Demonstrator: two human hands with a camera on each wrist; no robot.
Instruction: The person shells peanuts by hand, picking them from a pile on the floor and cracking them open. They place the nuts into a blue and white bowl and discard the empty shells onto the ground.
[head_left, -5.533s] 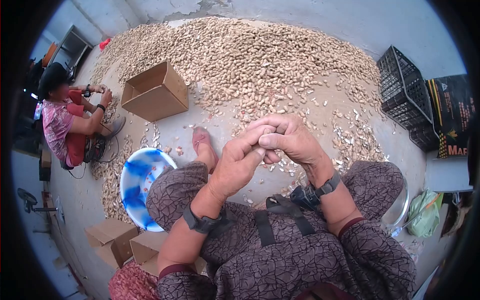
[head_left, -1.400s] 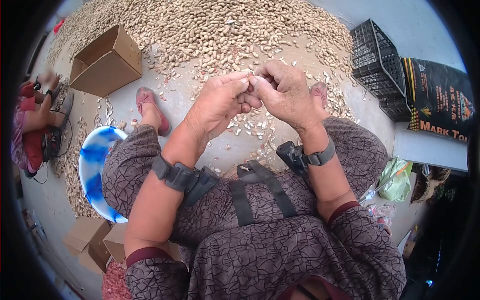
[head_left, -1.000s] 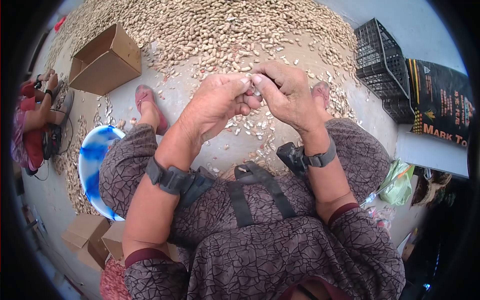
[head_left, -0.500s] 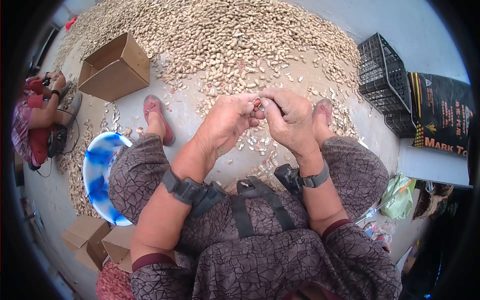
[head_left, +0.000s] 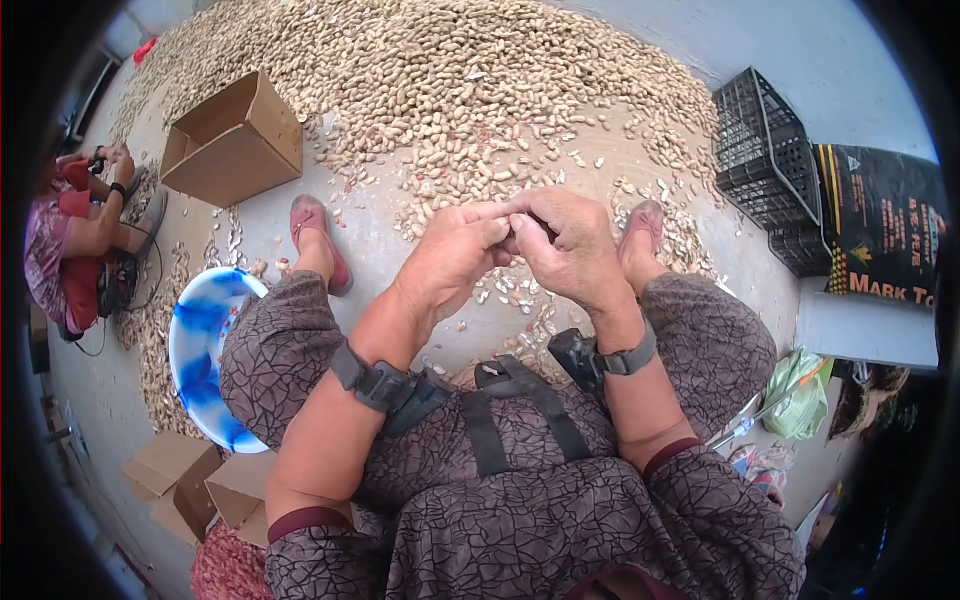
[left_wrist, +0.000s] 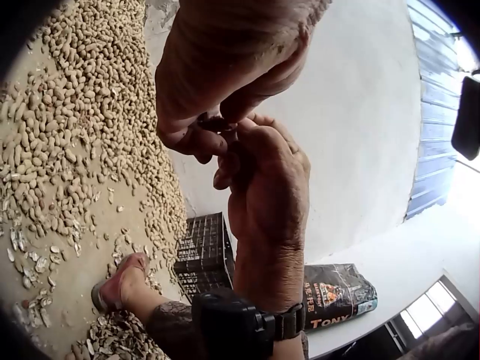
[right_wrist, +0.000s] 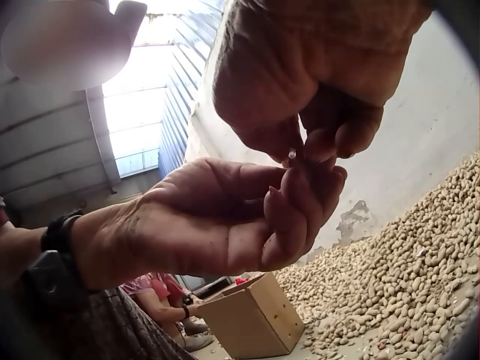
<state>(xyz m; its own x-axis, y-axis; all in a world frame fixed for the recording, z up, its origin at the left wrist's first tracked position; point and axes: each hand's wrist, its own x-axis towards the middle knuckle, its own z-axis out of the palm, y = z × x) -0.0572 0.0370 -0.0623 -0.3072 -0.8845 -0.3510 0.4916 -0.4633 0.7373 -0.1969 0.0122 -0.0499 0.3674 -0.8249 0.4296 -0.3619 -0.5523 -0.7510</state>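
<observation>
In the head view my left hand (head_left: 450,255) and right hand (head_left: 575,245) meet fingertip to fingertip over the floor between the knees. Both hands pinch a peanut (left_wrist: 214,124), seen as a small dark shape in the left wrist view and mostly covered by fingers and thumbs. From the right wrist side, a tiny pale bit (right_wrist: 292,154) shows between the fingertips. The left hand's fingers curl beneath the right hand's thumb and forefinger. Broken peanut shells (head_left: 515,290) lie on the floor below.
A large heap of peanuts (head_left: 450,80) spreads along the wall. A cardboard box (head_left: 240,155) stands by it. Left of the knee sits a blue-and-white basin (head_left: 200,350). A black crate (head_left: 765,160) and a printed sack (head_left: 885,220) are at right. Another person (head_left: 85,235) crouches at left.
Half a second ago a reddish kernel showed between the fingertips; now the fingers have closed over it. Since 5.5 seconds ago the head view has tilted down and shifted right.
</observation>
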